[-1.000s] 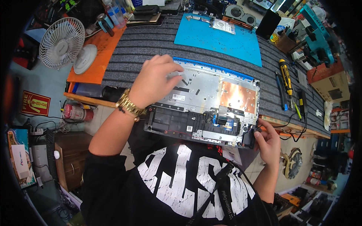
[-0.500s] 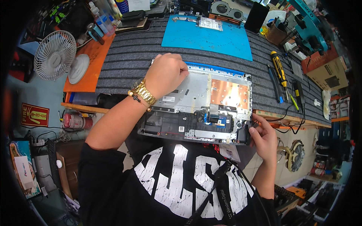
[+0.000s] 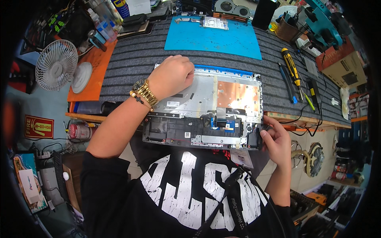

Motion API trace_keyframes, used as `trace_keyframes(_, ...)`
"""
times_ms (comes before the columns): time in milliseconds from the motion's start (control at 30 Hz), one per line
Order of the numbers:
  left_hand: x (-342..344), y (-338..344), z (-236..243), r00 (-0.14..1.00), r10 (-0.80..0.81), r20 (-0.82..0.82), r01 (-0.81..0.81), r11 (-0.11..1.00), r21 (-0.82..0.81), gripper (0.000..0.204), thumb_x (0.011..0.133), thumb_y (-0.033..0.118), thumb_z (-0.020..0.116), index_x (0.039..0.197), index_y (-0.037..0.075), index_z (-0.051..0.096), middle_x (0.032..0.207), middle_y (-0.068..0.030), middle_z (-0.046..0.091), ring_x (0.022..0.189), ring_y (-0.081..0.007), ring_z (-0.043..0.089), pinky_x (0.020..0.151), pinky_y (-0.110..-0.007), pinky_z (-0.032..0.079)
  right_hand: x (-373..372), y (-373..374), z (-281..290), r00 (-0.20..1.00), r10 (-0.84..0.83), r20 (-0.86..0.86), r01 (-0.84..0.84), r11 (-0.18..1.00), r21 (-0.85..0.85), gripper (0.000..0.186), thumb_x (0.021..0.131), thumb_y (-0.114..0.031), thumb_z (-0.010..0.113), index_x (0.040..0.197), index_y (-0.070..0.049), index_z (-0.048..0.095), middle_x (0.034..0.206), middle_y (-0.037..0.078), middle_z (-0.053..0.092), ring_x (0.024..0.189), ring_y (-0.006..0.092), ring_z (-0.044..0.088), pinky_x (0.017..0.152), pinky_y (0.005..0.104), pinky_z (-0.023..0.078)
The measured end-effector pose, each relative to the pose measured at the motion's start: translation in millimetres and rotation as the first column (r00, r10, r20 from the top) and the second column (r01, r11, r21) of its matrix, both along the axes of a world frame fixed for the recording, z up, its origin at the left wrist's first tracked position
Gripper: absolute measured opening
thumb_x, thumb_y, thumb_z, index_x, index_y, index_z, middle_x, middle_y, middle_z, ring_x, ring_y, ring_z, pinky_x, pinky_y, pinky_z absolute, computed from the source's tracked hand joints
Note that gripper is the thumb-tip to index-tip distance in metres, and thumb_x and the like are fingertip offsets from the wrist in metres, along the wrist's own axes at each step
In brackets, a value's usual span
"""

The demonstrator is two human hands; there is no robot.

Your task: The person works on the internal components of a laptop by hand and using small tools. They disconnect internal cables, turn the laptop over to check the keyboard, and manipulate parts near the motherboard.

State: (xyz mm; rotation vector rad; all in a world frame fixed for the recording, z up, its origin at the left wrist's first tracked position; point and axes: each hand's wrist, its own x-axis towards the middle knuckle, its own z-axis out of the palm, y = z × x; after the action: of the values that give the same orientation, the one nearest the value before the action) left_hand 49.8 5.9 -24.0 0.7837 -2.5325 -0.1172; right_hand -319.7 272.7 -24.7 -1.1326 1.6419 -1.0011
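in the head view: laptop base [image 3: 200,95] with inner side facing up, far half over the grey striped table [image 3: 131,75], near half out past the wooden table edge [image 3: 305,118], just before the black shirt [image 3: 186,190]. left hand [image 3: 172,77] above the far left corner of the laptop base, with fingers curled inward; not possible to tell if gripping something. right hand [image 3: 276,139] at the near right corner, gripping the side edge between thumb and fingers. behind the far edge, only a narrow bare strip before the blue mat [image 3: 212,41]. to the left, bare room up to the orange board [image 3: 99,75]. to the right, small room before the blue tool [image 3: 289,85] and yellow screwdriver [image 3: 291,66].
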Motion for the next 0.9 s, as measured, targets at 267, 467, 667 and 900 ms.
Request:
trace_keyframes(267,3,-8,13,0.998,0.013,0.055,-0.022,0.988,0.153,0.011,0.098,0.014,0.077,0.097,0.003,0.077,0.098,-0.0149,0.078,0.099,-0.0373,0.075,0.097,-0.049,0.061,-1,0,0,1.000,0.007,0.012,-0.007,1.000,-0.008,0.056,0.111,-0.008,0.078,0.164,0.005,0.063,0.076,-0.002,0.067,0.061,0.0063,0.060,0.055,0.0263,0.046)
trace_keyframes(467,10,-13,34,0.994,0.110,0.009,-0.107,0.939,0.328,0.017,0.104,0.014,0.075,0.107,-0.002,0.078,0.102,-0.0193,0.080,0.095,-0.0380,0.078,0.087,-0.048,0.064,-1,-2,-2,1.000,0.003,0.018,-0.003,1.000,-0.019,0.054,0.111,-0.007,0.078,0.162,0.005,0.064,0.075,-0.002,0.068,0.061,0.0060,0.061,0.056,0.0261,0.047)
trace_keyframes(667,1,-45,35,0.976,0.203,0.076,-0.217,0.935,0.280,0.025,0.114,0.020,0.070,0.114,-0.004,0.078,0.106,-0.0247,0.081,0.100,-0.0447,0.079,0.092,-0.051,0.063,-1,-2,-2,0.999,-0.011,0.032,0.011,1.000,0.006,0.053,0.111,-0.006,0.077,0.162,0.005,0.065,0.075,-0.002,0.068,0.063,0.0057,0.061,0.056,0.0259,0.047)
trace_keyframes(900,-26,-110,20,0.966,0.241,0.097,-0.255,0.947,0.196,0.031,0.120,0.025,0.067,0.120,-0.004,0.078,0.110,-0.0258,0.081,0.101,-0.0416,0.079,0.092,-0.050,0.062,0,-1,-3,1.000,-0.008,0.025,0.008,1.000,-0.013,0.053,0.112,-0.007,0.078,0.162,0.003,0.065,0.074,-0.002,0.068,0.061,0.0059,0.061,0.056,0.0260,0.046)
